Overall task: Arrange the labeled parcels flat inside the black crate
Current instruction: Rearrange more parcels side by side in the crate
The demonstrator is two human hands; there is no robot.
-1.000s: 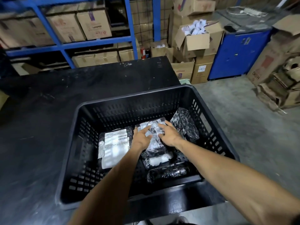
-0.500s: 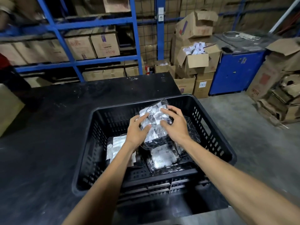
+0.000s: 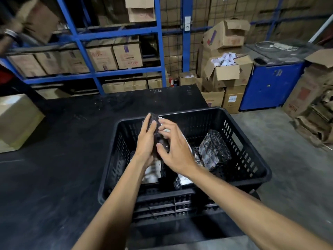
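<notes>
The black crate stands on the right part of a black table. Both hands hold one dark plastic-wrapped parcel upright above the crate's middle, its label side turned away. My left hand grips it from the left, my right hand from the right. A shiny wrapped parcel leans against the crate's right side. More parcels with white labels lie on the crate floor, partly hidden by my forearms.
A cardboard box sits at the table's left edge. Blue shelving with cartons stands behind the table. Stacked cartons, a blue cabinet and flattened cardboard are on the right, with bare concrete floor beside the crate.
Both hands lifted the parcel out of the crate's middle and turned it from label-up to upright on its edge. The view tilted upward.
</notes>
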